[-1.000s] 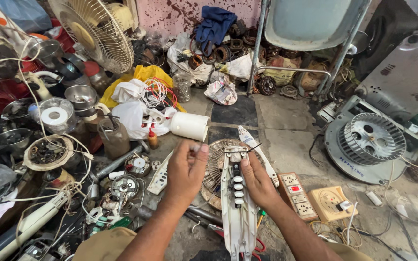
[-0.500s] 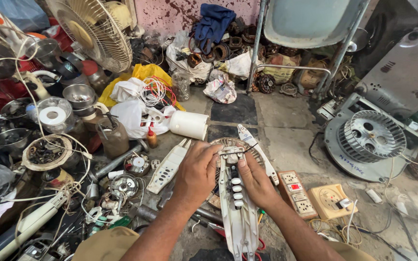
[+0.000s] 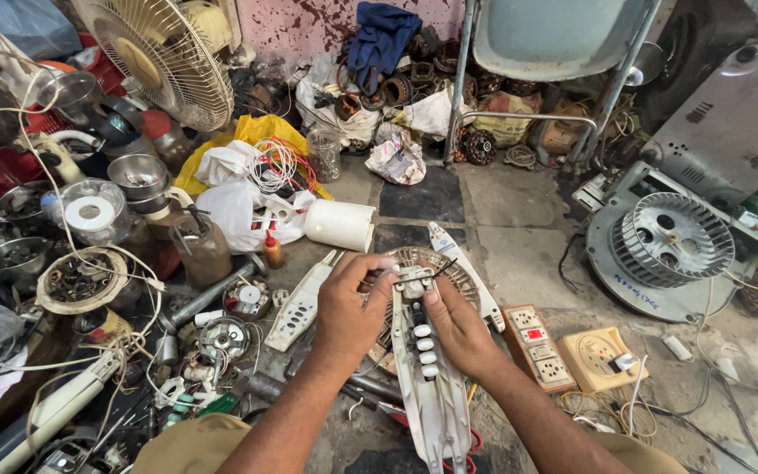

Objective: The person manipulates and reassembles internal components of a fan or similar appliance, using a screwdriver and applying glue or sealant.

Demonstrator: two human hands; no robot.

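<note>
Both hands meet at the top end of a long white fan panel (image 3: 432, 386) with a row of round white buttons. Left hand (image 3: 353, 307) is curled around the top of the panel from the side, with its fingertips (image 3: 386, 263) pinching a small part there. Right hand (image 3: 462, 329) lies on the other side of the panel, thumb pressed on the top end, fingers wrapped under the edge. So each hand is closed and holding the panel.

The panel points away from the person, and its top end sits over a round fan grille (image 3: 449, 272) on the floor (image 3: 502, 237). Just past the grille lies a white roll (image 3: 340, 225). To the right of the panel sit a switch board (image 3: 532, 347) and a tan socket box (image 3: 605, 360), near each other. Farther right of them is a grey blower wheel (image 3: 673, 237). Left of the panel lies another white panel piece (image 3: 302, 303), and beyond it a small round motor (image 3: 247, 297). Far from the panel, at the back left, stands a fan (image 3: 160, 57).
</note>
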